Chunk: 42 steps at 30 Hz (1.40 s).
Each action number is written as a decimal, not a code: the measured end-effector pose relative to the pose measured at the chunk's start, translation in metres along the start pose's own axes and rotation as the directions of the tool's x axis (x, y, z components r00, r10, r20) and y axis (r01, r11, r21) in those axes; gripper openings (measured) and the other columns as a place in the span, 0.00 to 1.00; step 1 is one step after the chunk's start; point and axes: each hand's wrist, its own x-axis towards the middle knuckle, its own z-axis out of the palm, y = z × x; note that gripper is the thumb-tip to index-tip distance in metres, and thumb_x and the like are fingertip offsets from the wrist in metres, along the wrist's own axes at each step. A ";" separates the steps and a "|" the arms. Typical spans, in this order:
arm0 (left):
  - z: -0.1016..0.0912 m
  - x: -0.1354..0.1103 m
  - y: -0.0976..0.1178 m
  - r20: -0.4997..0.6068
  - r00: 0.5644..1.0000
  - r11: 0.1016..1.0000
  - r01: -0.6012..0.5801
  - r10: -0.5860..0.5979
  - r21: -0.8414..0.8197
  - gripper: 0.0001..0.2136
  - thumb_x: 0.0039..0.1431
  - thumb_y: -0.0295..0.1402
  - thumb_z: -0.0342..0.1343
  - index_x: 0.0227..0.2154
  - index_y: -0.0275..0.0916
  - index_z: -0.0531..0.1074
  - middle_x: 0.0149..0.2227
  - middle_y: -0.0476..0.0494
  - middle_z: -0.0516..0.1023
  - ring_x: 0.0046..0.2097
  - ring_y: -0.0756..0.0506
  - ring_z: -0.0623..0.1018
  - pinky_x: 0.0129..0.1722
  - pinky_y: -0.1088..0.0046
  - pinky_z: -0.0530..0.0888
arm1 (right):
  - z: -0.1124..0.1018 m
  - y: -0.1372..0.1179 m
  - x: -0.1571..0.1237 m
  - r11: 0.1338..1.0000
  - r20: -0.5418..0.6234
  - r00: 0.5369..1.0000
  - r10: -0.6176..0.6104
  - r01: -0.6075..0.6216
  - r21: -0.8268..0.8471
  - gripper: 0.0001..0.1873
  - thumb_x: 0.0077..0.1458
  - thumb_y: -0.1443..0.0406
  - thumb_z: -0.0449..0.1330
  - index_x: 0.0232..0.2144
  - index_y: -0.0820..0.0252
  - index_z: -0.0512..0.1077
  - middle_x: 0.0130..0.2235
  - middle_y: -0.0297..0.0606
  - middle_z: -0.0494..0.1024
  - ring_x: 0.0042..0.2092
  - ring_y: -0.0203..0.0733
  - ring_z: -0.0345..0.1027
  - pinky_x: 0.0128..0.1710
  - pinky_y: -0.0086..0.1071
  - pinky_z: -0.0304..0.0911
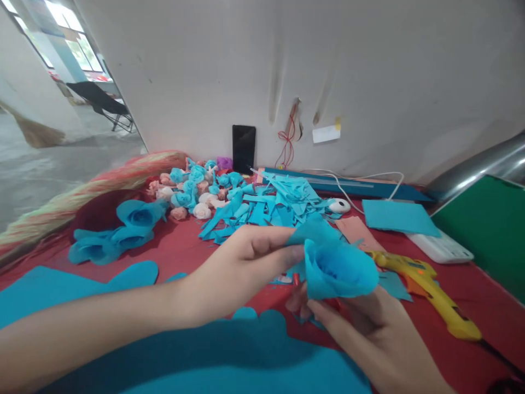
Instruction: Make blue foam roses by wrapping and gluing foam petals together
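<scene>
At 11 o'clock on my red cloth (176, 249) lie three finished blue roses (117, 232); beyond them, a cluster of small blue and pink roses (192, 189). At 12 o'clock: heap of blue felt scraps (266, 205), a black phone (243, 149) upright against the wall. At 2 o'clock: blue felt sheet (396, 217), white calculator (441, 247). At 3 o'clock: yellow glue gun (430, 287). Large scalloped blue felt (205, 361) at 6 o'clock.
</scene>
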 end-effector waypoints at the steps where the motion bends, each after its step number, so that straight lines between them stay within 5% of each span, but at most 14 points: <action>1: 0.001 0.000 0.000 0.002 1.000 0.999 0.010 -0.010 -0.035 0.10 0.61 0.31 0.48 0.35 0.41 0.75 0.21 0.52 0.71 0.27 0.53 0.71 0.34 0.78 0.71 | 0.001 0.000 0.000 1.000 0.002 1.000 0.008 -0.008 0.002 0.08 0.54 0.67 0.53 0.25 0.54 0.70 0.22 0.29 0.71 0.25 0.35 0.69 0.29 0.24 0.70; 7: 0.004 -0.002 0.001 -0.013 0.999 0.989 0.031 -0.034 -0.144 0.12 0.61 0.26 0.46 0.31 0.38 0.75 0.23 0.52 0.70 0.26 0.55 0.69 0.33 0.80 0.69 | 0.000 -0.001 0.002 0.999 -0.018 1.000 -0.016 0.017 0.038 0.06 0.53 0.66 0.55 0.28 0.53 0.71 0.26 0.28 0.76 0.27 0.35 0.71 0.29 0.21 0.70; 12: 0.004 0.000 0.001 -0.060 0.997 0.988 0.046 -0.055 -0.147 0.14 0.60 0.29 0.48 0.20 0.34 0.70 0.18 0.51 0.68 0.26 0.54 0.70 0.37 0.79 0.69 | 0.004 -0.002 0.001 0.992 -0.106 0.994 -0.012 -0.001 -0.123 0.08 0.53 0.60 0.56 0.28 0.55 0.73 0.25 0.33 0.76 0.28 0.39 0.71 0.27 0.25 0.70; 17: 0.003 -0.002 -0.001 -0.043 0.997 0.993 0.055 -0.060 -0.101 0.10 0.60 0.29 0.48 0.28 0.36 0.73 0.23 0.50 0.69 0.27 0.53 0.70 0.35 0.77 0.70 | 0.008 -0.003 0.001 0.983 -0.135 0.991 0.021 -0.045 -0.178 0.13 0.52 0.54 0.56 0.27 0.55 0.74 0.23 0.34 0.74 0.29 0.42 0.71 0.27 0.29 0.70; 25: 0.005 -0.003 0.005 -0.028 0.994 0.985 0.103 -0.108 -0.138 0.06 0.56 0.28 0.53 0.30 0.35 0.75 0.22 0.52 0.68 0.25 0.55 0.67 0.24 0.84 0.66 | 0.004 -0.003 0.002 0.994 -0.056 0.993 0.105 -0.105 0.006 0.09 0.52 0.60 0.56 0.24 0.55 0.72 0.22 0.31 0.73 0.27 0.38 0.70 0.28 0.26 0.69; 33: 0.004 -0.003 0.004 0.001 0.996 0.992 0.088 -0.088 -0.087 0.08 0.58 0.27 0.51 0.31 0.38 0.76 0.24 0.50 0.72 0.28 0.53 0.69 0.34 0.79 0.70 | 0.001 0.001 0.005 0.996 0.021 0.996 0.086 -0.086 0.018 0.09 0.52 0.64 0.54 0.24 0.53 0.72 0.21 0.30 0.72 0.26 0.38 0.69 0.26 0.26 0.69; 42: 0.003 -0.003 0.006 -0.006 0.998 0.998 0.062 -0.062 0.014 0.12 0.52 0.17 0.48 0.27 0.36 0.74 0.25 0.52 0.71 0.30 0.55 0.70 0.37 0.81 0.70 | 0.008 -0.004 0.000 0.890 -0.065 0.933 0.354 -0.314 0.331 0.07 0.47 0.62 0.58 0.29 0.54 0.75 0.28 0.32 0.77 0.30 0.38 0.72 0.25 0.23 0.70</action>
